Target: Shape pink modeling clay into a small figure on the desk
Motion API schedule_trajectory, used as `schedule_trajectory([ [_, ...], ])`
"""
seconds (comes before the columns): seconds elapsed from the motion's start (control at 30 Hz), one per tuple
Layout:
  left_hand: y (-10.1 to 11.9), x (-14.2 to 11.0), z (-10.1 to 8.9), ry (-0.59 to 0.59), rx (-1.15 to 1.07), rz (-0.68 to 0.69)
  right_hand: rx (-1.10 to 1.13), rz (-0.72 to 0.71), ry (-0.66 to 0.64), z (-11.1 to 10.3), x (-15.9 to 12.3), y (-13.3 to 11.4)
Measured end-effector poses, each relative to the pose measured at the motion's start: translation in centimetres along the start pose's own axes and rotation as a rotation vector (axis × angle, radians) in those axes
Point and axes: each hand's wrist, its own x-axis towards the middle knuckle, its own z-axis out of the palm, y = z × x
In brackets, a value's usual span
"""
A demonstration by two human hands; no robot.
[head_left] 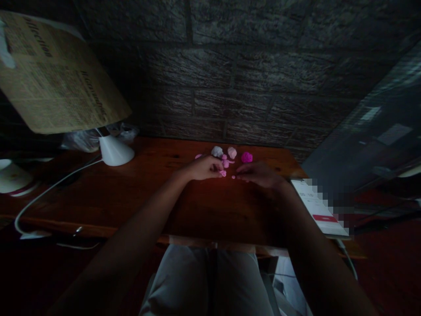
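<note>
My left hand (206, 168) is over the table with its fingers closed on a small pink clay piece (222, 173). A small pink clay figure (225, 162) with a round head and a thin arm is just beyond the fingertips. My right hand (259, 174) faces it from the right, its fingers stretched out and slightly apart, with nothing visible between them. A tiny pink clay bit (233, 177) lies just left of those fingertips. Behind are a white clay lump (217, 151), a pale pink lump (232, 152) and a bright magenta lump (246, 157). Another pink piece (198, 156) is partly hidden behind my left hand.
A lamp (115, 150) with a newspaper-print shade stands on the wooden table (131, 188) at left, its white cable trailing forward. A paper cup (13, 177) is at the far left. A white printed sheet or screen (315, 206) lies at the right edge. A brick wall (210, 79) rises behind.
</note>
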Motion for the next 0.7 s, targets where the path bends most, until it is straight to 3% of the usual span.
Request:
schedule_trajectory([
  [0.13,0.1,0.2,0.3,0.056,-0.065,0.005,0.036,-0.113,0.171,0.7,0.0,-0.8],
  [0.33,-0.1,0.7,1.0,0.158,-0.094,0.024,0.121,-0.157,0.056,2.5,0.1,-2.0],
  [0.6,-0.8,0.9,1.8,0.21,-0.143,-0.042,0.248,-0.132,0.072,2.5,0.3,-1.4],
  [0.7,-0.8,0.7,1.5,0.203,-0.153,-0.04,0.336,-0.094,0.134,2.6,0.3,-1.5],
])
